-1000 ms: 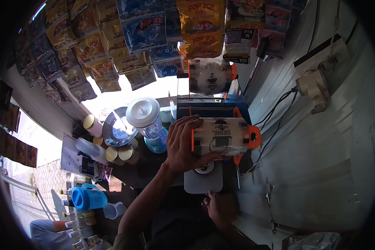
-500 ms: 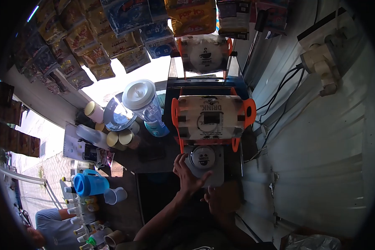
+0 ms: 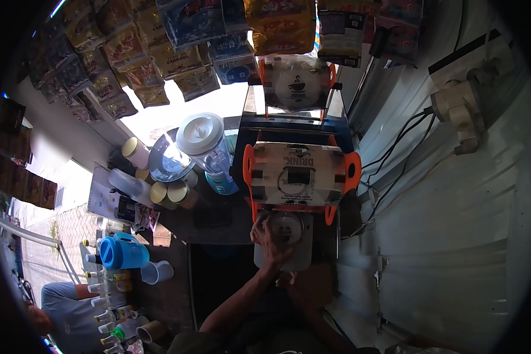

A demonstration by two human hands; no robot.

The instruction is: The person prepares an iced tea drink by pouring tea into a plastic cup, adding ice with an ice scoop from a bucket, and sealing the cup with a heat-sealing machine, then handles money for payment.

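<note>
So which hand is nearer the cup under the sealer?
Left. The left hand is against the cup, fingers on its near side. The right hand sits lower, toward the person, apart from the cup.

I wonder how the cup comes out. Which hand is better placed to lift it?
Probably the left hand: it touches the cup under the sealing machine. The right hand sits lower, apart from the cup.
</note>
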